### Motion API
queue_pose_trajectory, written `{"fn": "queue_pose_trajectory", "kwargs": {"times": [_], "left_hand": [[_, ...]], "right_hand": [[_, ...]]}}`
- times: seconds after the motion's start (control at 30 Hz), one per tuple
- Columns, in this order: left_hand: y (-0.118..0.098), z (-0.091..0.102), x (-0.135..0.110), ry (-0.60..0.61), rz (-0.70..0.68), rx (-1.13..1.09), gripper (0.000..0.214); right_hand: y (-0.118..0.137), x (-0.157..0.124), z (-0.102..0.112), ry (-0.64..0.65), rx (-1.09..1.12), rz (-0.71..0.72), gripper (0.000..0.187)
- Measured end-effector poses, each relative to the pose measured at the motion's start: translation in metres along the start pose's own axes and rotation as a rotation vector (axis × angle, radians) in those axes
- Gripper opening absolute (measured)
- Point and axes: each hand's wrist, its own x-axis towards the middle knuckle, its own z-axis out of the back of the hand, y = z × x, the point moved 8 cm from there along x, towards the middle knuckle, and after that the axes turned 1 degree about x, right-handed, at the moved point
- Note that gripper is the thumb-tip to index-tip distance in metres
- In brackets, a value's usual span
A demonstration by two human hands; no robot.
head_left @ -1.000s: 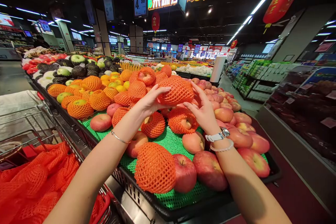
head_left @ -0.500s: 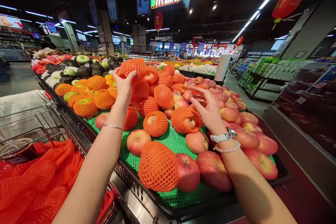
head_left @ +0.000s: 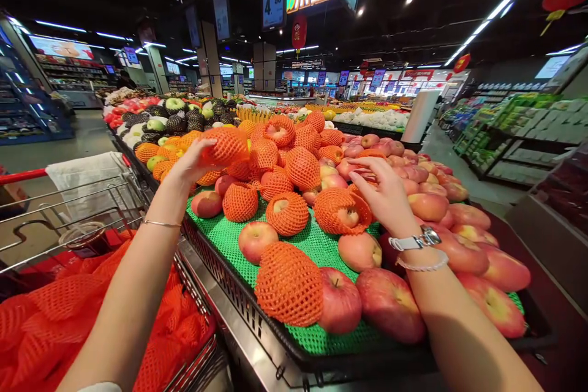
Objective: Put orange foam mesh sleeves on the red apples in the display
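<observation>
Lower and further left than in the earlier frame, my left hand point(head_left: 190, 162) has brought the net-sleeved fruit point(head_left: 225, 146) down from above the pile; my right hand point(head_left: 381, 193) sits much where it was, over the same sleeved apple. My left fingers point(head_left: 204, 148) curl around that orange foam sleeve, grasping it, and the fruit inside is hidden; my right fingers point(head_left: 362, 163) are spread open, holding nothing, just over some bare red apples point(head_left: 353, 170), though I cannot tell whether they touch them. Directly under my right palm lies a foam-sleeved apple point(head_left: 342, 211); a silver wristwatch point(head_left: 413, 240) and a beaded bracelet point(head_left: 422, 264) circle that wrist, and a thin bangle point(head_left: 160, 223) circles my left.

All of this is over the fruit table point(head_left: 234, 297), with the held fruit above its left side; a green mesh mat point(head_left: 307, 251) lines the table, and more sleeved and bare apples lie on it. Left of the table stands a shopping cart point(head_left: 138, 208) with orange netting point(head_left: 92, 318) heaped in it; beyond the table's far end, dark-skinned melons point(head_left: 177, 124) are stacked.
</observation>
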Motion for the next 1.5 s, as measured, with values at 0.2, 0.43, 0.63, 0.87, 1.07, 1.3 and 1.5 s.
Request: {"fn": "queue_pose_trajectory", "kwargs": {"times": [0.2,0.43,0.63,0.87,1.07,1.3,1.5], "left_hand": [[0.011,-0.027,-0.034,0.158,0.124,-0.064,0.038],[0.028,-0.077,-0.080,0.196,0.259,-0.122,0.041],[0.042,-0.068,-0.092,-0.038,-0.037,0.214,0.062],[0.037,-0.064,-0.108,0.074,-0.373,0.937,0.071],[0.033,-0.064,-0.110,0.184,-0.340,0.940,0.080],[0.022,0.015,-0.094,-0.024,-0.412,0.799,0.051],[0.106,0.186,-0.124,-0.209,-0.206,1.610,0.039]], "right_hand": [[-0.001,-0.002,-0.008,0.057,0.037,-0.005,0.023],[-0.008,-0.002,-0.006,0.051,0.086,-0.043,0.021],[-0.001,-0.003,-0.008,0.056,0.035,-0.004,0.020],[-0.002,-0.004,-0.014,0.112,0.031,-0.012,0.024],[-0.005,-0.006,-0.018,0.145,0.068,-0.019,0.027],[-0.008,-0.004,-0.011,0.115,0.034,-0.009,0.026],[-0.004,-0.005,-0.011,0.119,-0.003,0.012,0.028]]}}
